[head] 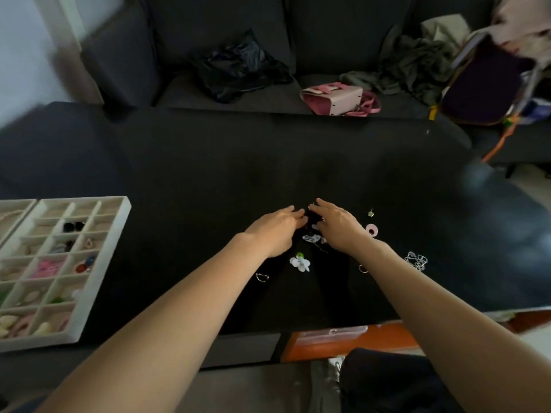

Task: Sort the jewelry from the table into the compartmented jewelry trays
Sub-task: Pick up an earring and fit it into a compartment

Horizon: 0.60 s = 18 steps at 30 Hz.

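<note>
Both hands meet over loose jewelry on the black table (208,162). My left hand (272,231) and my right hand (337,226) have fingertips nearly touching around a small dark piece (311,219) between them; the blur hides whether either grips it. Just below lie a white flower piece (300,263), a patterned white piece (311,238), a thin ring (262,277), a pink round earring (372,229), a silver chain (416,260), a small ring (363,269) and a tiny stud (370,213). The white compartmented tray (117,231) at left holds several pieces.
A second tray (28,205) shows at the far left edge. Behind the table stands a dark sofa (190,31) with a black bag (238,70), a pink handbag (340,98) and clothes (414,64). An orange box (343,341) sits below the table's front edge.
</note>
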Motion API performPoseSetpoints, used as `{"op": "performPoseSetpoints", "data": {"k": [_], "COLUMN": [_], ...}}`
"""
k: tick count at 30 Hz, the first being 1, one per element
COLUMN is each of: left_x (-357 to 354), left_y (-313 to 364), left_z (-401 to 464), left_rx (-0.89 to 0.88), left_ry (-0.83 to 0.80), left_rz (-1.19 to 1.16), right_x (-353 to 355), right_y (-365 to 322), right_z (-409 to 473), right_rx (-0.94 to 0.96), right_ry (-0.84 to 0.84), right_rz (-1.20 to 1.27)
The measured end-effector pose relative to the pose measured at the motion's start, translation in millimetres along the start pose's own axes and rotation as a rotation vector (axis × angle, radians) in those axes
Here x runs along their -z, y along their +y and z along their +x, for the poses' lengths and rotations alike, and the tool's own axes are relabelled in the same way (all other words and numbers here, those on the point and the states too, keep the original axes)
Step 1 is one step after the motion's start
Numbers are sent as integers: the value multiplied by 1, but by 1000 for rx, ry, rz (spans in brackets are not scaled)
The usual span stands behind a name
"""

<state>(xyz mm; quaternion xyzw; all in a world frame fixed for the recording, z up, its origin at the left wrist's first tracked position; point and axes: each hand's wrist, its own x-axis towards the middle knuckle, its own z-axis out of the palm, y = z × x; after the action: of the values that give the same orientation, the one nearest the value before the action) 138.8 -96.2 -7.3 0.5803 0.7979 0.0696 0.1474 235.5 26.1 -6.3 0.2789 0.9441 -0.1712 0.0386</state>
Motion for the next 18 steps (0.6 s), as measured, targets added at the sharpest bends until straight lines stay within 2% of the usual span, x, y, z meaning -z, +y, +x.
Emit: {"op": "performPoseSetpoints", "data": {"k": [2,6,11,13,18], "left_x": [-1,0,-3,-3,3], "left_y": [-6,-18,-30,-36,-48], "left_z": [3,7,11,10,2], "left_rx": [56,112,179,207,295], "left_ry": [33,209,327,357,436], "left_rz": [81,174,191,98,-346], "right_x": [-1,-3,-4,-3,-4], "right_y": [-2,-8,-21,-27,-40], "right_z": [6,14,24,25,27], "right_rx": [-8,-23,60,69,90], "right_ry": [55,170,203,206,175], "right_rz": [33,36,-20,-3,30]}}
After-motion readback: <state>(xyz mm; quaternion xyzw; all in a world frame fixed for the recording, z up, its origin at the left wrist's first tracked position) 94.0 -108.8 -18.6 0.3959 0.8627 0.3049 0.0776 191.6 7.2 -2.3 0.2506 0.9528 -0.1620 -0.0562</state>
